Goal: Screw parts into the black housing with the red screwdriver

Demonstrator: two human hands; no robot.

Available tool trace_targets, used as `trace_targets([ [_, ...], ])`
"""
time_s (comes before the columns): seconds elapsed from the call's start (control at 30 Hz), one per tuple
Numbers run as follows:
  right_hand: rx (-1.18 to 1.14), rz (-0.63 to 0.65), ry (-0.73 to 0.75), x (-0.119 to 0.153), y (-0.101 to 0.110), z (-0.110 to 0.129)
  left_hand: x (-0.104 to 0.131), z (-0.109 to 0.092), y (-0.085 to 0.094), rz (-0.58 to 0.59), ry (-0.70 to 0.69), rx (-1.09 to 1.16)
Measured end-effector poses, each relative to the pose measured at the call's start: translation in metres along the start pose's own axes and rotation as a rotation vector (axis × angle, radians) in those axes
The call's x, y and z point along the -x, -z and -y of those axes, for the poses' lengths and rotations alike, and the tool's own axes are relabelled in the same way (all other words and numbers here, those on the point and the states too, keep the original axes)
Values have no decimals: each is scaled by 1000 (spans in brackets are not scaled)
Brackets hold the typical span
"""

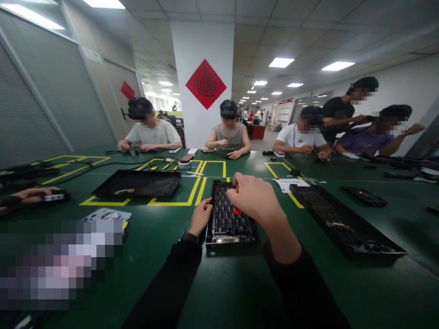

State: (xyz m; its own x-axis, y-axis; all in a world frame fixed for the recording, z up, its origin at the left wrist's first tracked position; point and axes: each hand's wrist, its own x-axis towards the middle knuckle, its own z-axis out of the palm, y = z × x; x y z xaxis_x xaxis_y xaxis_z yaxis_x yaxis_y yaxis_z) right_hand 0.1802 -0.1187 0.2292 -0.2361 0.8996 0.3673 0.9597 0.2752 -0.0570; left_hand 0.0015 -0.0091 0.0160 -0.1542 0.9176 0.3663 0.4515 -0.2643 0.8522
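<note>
On the table before me lies a black rectangular plastic housing [219,230] with a ribbed inner face and a pale strip near its close end. My left hand [200,218] grips its left edge, fingers and thumb at the rim. Above the right part of the housing, my right hand [255,198] is closed around a red-handled screwdriver [237,210]. Most of the handle is hidden by the fingers, and its tip is too dark to make out against the housing.
A wide black tray [151,183] lies at the left and a long black tray [356,228] at the right. A paper sheet [291,185] and a small black panel [364,196] lie nearby. Cables cross the green table [219,283]. Several people sit opposite; another person's hand [37,196] is at left.
</note>
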Motion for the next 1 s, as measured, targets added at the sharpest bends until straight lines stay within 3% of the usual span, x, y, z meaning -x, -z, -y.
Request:
trace_targets([
  [0.2, 16, 9, -44, -1, -2, -1, 1, -3, 0, -8, 17, 8],
  [0.57, 13, -38, 2, 1, -1, -1, 1, -1, 0, -8, 11, -3],
  [1.0, 31, 8, 22, 3, 1, 0, 1, -3, 1, -8, 16, 20],
])
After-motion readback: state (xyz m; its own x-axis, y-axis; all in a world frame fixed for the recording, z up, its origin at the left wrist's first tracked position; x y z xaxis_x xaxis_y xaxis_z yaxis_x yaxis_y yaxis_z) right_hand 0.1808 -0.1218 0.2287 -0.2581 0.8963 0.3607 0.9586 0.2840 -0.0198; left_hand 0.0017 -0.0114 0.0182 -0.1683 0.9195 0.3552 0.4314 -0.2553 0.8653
